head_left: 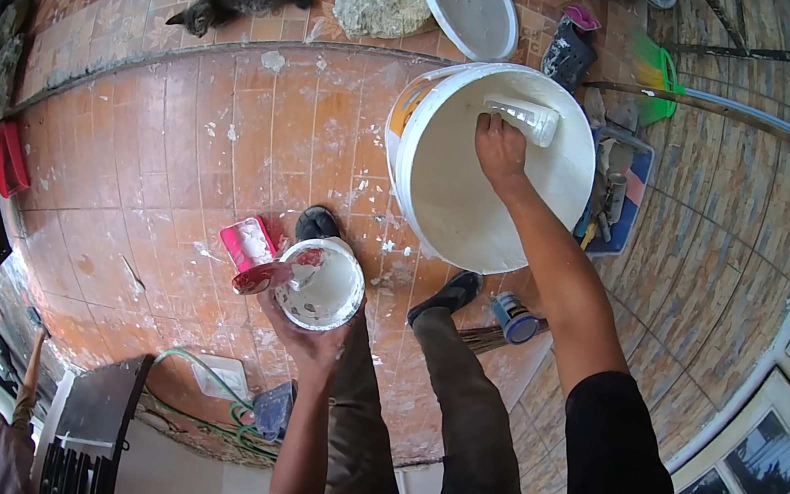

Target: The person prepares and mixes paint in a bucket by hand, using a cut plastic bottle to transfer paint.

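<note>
My right hand [501, 151] is closed on the end of a clear plastic cup [531, 122], which lies sideways over the open mouth of a large white bucket [460, 180]. Pale stuff coats the inside of that bucket. Lower down, my left hand [313, 342] holds a small white pail [340, 290] from below, its fingers wrapped round the side. A red-handled tool [261, 278] leans across the pail's rim, and the pail has white smears inside.
A pink tray [249, 245] sits left of the pail. Beyond the big bucket are a round lid [466, 4], a rock [383, 5] and a cat [240, 1]. A blue crate [636, 195] and a blue can [514, 317] stand at right. Another person [3, 414] is at lower left.
</note>
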Available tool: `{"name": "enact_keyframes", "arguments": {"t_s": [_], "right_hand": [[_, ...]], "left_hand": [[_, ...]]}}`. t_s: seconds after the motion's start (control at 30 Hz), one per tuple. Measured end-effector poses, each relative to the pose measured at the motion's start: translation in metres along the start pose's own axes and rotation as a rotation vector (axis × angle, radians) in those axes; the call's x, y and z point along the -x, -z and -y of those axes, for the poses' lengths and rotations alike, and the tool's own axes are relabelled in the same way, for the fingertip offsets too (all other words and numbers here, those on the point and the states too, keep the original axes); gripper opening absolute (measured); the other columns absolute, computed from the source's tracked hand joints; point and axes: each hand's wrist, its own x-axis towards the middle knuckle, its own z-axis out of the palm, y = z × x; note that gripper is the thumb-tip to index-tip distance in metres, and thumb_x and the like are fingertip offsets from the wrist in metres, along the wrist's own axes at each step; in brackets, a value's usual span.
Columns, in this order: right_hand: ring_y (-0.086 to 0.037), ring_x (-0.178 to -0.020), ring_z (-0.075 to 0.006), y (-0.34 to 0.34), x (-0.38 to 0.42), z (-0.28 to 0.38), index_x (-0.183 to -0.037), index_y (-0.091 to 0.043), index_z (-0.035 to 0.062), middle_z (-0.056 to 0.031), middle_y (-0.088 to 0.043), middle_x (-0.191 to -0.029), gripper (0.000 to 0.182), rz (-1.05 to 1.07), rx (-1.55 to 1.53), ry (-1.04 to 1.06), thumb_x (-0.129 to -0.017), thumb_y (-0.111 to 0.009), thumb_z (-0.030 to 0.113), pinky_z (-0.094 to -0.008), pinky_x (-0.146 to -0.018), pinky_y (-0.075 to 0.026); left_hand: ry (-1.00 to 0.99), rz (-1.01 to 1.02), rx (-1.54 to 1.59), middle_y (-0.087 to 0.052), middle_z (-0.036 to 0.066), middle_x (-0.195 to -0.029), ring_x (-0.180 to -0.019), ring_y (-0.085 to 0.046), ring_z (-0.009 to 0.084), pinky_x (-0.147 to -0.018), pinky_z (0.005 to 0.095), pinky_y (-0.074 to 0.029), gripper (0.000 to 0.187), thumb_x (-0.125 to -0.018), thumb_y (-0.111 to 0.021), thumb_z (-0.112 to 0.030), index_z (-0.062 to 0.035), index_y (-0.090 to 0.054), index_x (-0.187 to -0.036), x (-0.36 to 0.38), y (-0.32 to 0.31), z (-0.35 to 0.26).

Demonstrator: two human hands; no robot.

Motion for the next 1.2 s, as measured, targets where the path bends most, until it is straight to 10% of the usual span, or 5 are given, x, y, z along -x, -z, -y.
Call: {"name": "enact_keyframes", "arguments": {"t_s": [1.2], "right_hand": [[-0.064, -0.053, -0.0169, -0.008, 0.022, 0.010, -0.072, -0.058, 0.0085, -0.0072, -0.060, -0.065, 0.005, 0.175, 0.068, -0.035, -0.071, -0.062, 0.006, -0.0279, -0.046, -0.051]], "left_hand": [[-0.129, 0.096, 0.183, -0.037, 0.021, -0.140, -0.126, -0.044, 0.0320, -0.104, 0.0435, -0.042, 0.102, -0.062, -0.088, -0.015, -0.0053, -0.022, -0.140, 0.007, -0.002, 0.008]]}}
